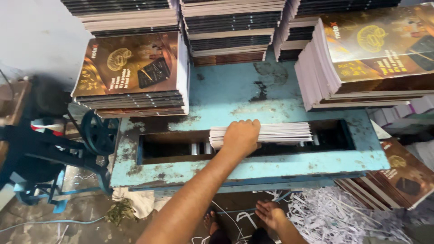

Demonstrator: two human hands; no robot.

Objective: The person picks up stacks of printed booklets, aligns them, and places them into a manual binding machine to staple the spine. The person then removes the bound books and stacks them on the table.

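With my left hand (241, 135) clamped over the notebook bundle (271, 133) in the blue desk's (253, 97) slot, I'd square its edges; my right hand (270, 213) hangs open, empty.

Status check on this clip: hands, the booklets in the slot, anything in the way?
Left hand pressed on the booklet bundle, which stands on edge in the blue machine's slot. Right hand low, empty, palm up. Slot otherwise unobstructed.

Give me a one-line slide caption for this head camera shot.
Left hand presses a bundle of notebooks into the slot of a worn blue machine table, beside stacked notebooks.
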